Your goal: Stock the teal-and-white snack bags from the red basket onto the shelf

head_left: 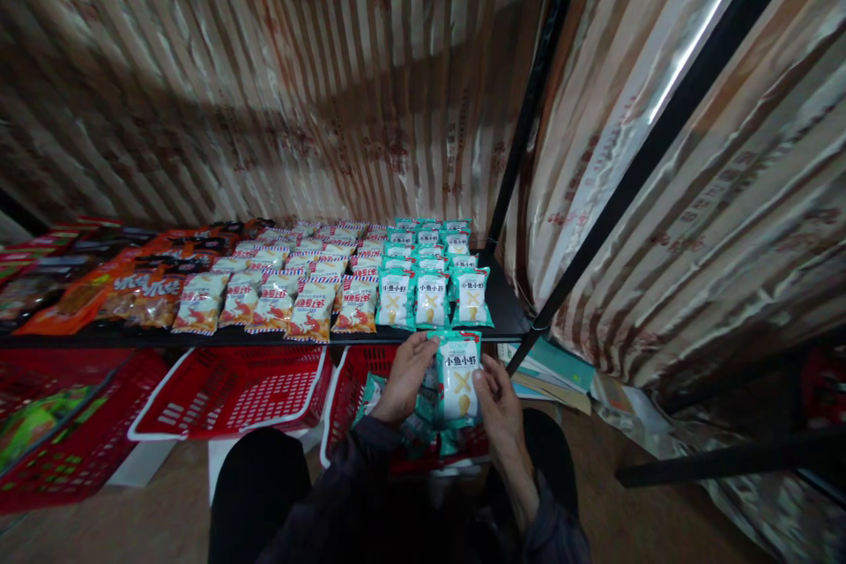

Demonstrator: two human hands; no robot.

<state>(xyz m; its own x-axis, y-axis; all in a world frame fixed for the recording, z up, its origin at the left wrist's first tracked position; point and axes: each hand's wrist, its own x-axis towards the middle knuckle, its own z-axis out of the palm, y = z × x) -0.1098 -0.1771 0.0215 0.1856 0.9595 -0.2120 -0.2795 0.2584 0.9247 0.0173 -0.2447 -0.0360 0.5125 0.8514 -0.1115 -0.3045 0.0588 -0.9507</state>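
Observation:
A teal-and-white snack bag (458,388) is held upright between my two hands, its printed front facing me. My left hand (408,373) pinches its upper left edge, and my right hand (500,401) grips its right side. Below the bag, a red basket (340,392) contains more teal bags, partly hidden by my hands and arms. Just beyond, matching teal snack bags (432,295) stand in rows at the right end of the black shelf (506,300).
Left of the teal rows are striped-edge shrimp snack bags (310,307), then orange bags (142,291). Two more red baskets (244,383) sit under the shelf. A black post (595,247) slants up at the right, near flattened cardboard (561,366). Pleated curtain (297,88) hangs behind.

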